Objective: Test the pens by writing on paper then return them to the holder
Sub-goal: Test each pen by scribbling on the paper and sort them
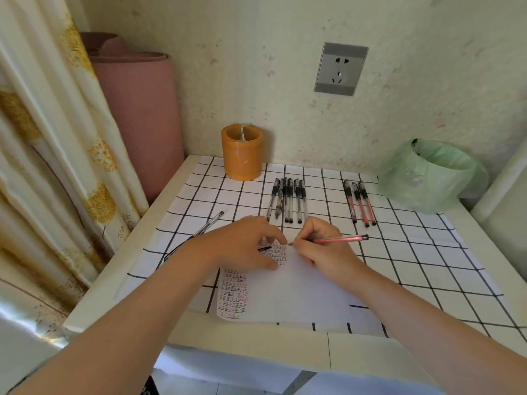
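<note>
Left hand (242, 245) rests on paper (308, 292); right grip (323, 248) pinches red pen (342, 239).

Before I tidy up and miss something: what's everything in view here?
table: one, white, against the wall
pen holder: one, orange, back of table
black pens: about six, right of the holder
red pens: three, further right
loose pen: one, clear, by the left forearm
paper: one, white with written rows, table front
checked cloth: one, white and black, covering table
bin: one, green liner, right rear
wall socket: one, grey, on wall
rolled mat: one, pink, left of table
curtain: one, cream and yellow, far left
left hand: one, resting on the paper
right hand: one, gripping the held red pen, tip at the paper
</note>
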`<state>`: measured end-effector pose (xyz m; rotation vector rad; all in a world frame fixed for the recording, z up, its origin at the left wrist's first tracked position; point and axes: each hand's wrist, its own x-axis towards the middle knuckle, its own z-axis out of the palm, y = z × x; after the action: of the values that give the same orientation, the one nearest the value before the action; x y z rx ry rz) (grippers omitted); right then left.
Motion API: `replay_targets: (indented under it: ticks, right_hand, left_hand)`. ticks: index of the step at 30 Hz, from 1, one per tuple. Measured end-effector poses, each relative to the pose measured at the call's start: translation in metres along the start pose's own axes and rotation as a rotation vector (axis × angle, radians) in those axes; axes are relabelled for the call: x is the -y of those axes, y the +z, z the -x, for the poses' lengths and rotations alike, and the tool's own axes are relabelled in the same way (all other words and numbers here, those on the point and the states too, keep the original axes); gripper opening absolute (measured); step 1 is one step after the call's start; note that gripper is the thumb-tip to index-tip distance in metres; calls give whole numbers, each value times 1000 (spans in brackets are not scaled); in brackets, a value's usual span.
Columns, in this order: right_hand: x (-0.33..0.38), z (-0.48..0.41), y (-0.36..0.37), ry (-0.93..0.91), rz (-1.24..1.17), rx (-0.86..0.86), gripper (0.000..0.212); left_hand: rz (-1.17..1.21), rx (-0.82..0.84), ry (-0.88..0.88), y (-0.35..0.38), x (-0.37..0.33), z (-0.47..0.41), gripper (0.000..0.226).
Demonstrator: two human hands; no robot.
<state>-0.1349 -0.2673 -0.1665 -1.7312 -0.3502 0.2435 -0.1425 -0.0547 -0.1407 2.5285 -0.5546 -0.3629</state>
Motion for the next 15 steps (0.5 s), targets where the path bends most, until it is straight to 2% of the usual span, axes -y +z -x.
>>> replay_targets:
  ticks: [2, 5, 10, 15]
  right_hand:
    - [3, -2, 0, 16, -50, -45, 17]
    - [6, -5, 1, 18, -47, -98, 29]
    - [12, -6, 3, 33, -120, -31, 41]
    - [23, -9, -2, 126, -458, 31, 37]
  left_hand:
    - [29, -43, -40, -7, 5, 4, 43]
    - [-41, -94, -103, -16, 14, 10, 37]
    - [-108, -75, -168, -19, 19, 15, 35]
    - [-135, -55, -168, -12, 14, 15, 30]
